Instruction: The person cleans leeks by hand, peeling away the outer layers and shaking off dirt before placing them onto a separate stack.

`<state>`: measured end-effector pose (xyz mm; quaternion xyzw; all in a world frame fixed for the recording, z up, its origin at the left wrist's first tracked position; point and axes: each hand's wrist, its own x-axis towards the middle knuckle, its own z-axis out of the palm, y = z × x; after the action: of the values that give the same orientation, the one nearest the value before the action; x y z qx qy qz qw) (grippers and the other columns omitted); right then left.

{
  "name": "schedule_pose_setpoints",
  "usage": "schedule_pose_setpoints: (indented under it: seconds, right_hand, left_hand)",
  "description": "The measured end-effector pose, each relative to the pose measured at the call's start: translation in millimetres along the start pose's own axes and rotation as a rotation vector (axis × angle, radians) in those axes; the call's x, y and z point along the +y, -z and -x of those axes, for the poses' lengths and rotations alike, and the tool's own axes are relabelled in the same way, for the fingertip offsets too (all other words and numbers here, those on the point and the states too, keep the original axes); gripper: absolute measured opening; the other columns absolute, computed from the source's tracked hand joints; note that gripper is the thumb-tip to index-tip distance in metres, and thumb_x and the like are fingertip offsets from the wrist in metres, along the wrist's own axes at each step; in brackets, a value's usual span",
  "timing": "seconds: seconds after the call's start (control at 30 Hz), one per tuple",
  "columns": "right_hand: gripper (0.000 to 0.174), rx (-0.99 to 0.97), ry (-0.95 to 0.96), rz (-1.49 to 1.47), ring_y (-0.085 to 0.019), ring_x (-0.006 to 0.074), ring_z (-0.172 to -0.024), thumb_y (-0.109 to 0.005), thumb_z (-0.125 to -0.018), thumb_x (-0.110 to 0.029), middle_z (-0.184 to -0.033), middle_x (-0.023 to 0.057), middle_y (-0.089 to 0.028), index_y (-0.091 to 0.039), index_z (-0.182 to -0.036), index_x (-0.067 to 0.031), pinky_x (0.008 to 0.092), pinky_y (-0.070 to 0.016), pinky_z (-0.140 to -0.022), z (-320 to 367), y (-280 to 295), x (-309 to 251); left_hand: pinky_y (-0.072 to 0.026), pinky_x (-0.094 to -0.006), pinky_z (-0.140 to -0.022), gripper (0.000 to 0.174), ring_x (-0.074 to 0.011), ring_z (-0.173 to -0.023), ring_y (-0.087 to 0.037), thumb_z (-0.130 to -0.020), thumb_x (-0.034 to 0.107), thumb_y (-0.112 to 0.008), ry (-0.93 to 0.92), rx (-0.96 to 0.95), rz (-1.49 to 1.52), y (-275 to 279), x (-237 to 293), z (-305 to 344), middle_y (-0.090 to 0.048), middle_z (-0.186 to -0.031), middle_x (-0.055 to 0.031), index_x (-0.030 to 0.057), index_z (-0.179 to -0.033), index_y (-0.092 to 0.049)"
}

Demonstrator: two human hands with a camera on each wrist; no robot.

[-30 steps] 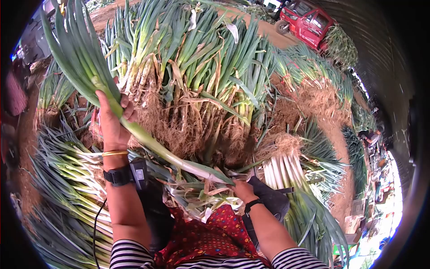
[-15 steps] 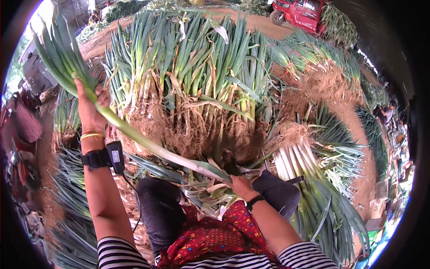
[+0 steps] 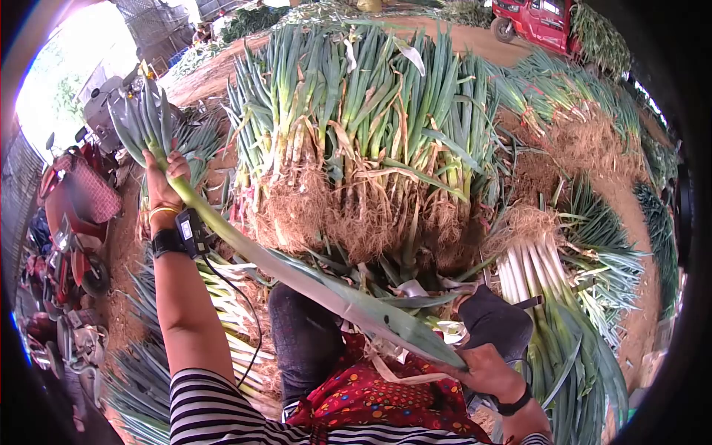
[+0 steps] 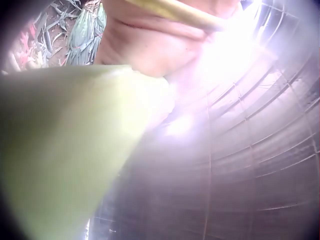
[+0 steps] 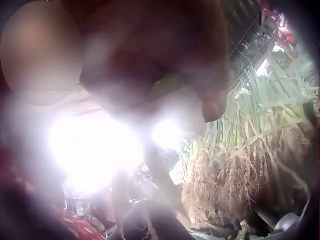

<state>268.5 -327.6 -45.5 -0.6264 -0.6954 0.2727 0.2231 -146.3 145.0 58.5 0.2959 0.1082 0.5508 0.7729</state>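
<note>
In the head view my left hand (image 3: 163,189) grips a long green onion (image 3: 237,241) just below its fanned green leaves, at the upper left. The stalk slants down across my knees to the right. My right hand (image 3: 493,373), low by the right knee, pinches the end of a pale green outer leaf (image 3: 400,326) that runs along the onion's lower end. A thin dry strip (image 3: 397,376) hangs beneath it. The left wrist view shows the stalk (image 4: 65,145) large beside the palm; in the right wrist view the hand (image 5: 160,50) is dark and blurred.
A thick row of rooted green onions (image 3: 356,148) stands ahead. Cleaned onions with white stems (image 3: 530,267) lie at the right, and another pile (image 3: 230,311) at the left. Motorbikes (image 3: 74,259) are parked far left, a red three-wheeler (image 3: 534,22) at the back right.
My right hand has moved right and towards my body, with the pale leaf now stretched out longer. The left hand keeps its grip on the onion. The head view has shifted left.
</note>
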Motion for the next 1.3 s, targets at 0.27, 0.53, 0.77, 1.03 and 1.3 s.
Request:
schedule_pose_setpoints:
  seconds: [0.27, 0.53, 0.77, 1.03, 1.3]
  right_hand:
    - [0.059, -0.082, -0.244, 0.370, -0.056, 0.0280, -0.089, -0.066, -0.071, -0.046, -0.094, 0.0117, -0.060, -0.056, -0.116, -0.0099, 0.0353, -0.0397, -0.076, 6.3, 11.9, 27.7]
    - [0.063, 0.607, 0.374, 0.281, -0.055, 0.0279, -0.102, -0.059, -0.079, -0.048, -0.115, 0.0133, -0.056, -0.046, -0.126, -0.0090, 0.0388, -0.0427, -0.088, -151.6, 22.5, -56.9]
    - [0.042, 0.271, 0.212, 0.211, -0.064, 0.0269, -0.075, -0.054, -0.086, -0.038, -0.101, 0.0101, -0.063, -0.049, -0.120, -0.0142, 0.0383, -0.0503, -0.059, -186.6, -15.0, -67.3]
    - [0.025, 0.297, 0.192, 0.076, -0.062, 0.0291, -0.065, -0.048, -0.090, -0.031, -0.073, 0.0125, -0.063, -0.061, -0.091, -0.0097, 0.0389, -0.0485, -0.055, -160.4, -23.0, -27.8]
    - [0.029, 0.147, 0.052, -0.369, -0.063, 0.0301, -0.063, -0.048, -0.090, -0.027, -0.074, 0.0178, -0.062, -0.064, -0.087, -0.0030, 0.0381, -0.0490, -0.058, -158.6, -31.8, -0.7]
  left_hand:
    - [-0.0368, -0.0225, -0.053, 0.071, -0.0111, -0.058, -0.038, -0.083, 0.063, -0.039, -0.292, -0.169, -0.066, 2.9, 52.2, 30.9, -0.046, -0.075, -0.0044, 0.0035, -0.122, -0.045]
    - [-0.0429, -0.0253, -0.064, 0.069, -0.0090, -0.070, -0.049, -0.078, 0.064, -0.043, -0.323, -0.381, 0.037, -54.9, -61.6, 71.7, -0.061, -0.111, -0.0043, 0.0171, -0.128, -0.046]
    - [-0.0470, -0.0239, -0.066, 0.056, -0.0124, -0.071, -0.054, -0.084, 0.056, -0.050, -0.416, 0.307, -0.189, -133.5, -145.4, 110.6, -0.060, -0.085, -0.0025, 0.0081, -0.114, -0.046]
    - [-0.0321, -0.0221, -0.049, 0.026, -0.0069, -0.055, -0.034, -0.085, 0.034, -0.063, -0.089, 0.362, 0.000, -84.1, -207.7, 126.1, -0.037, -0.063, 0.0052, 0.0130, -0.082, -0.048]
    - [-0.0371, -0.0248, -0.057, 0.024, -0.0052, -0.052, -0.030, -0.088, 0.034, -0.058, -0.064, 0.211, -0.056, -96.6, -221.9, 128.3, -0.029, -0.056, 0.0086, 0.0167, -0.075, -0.047]
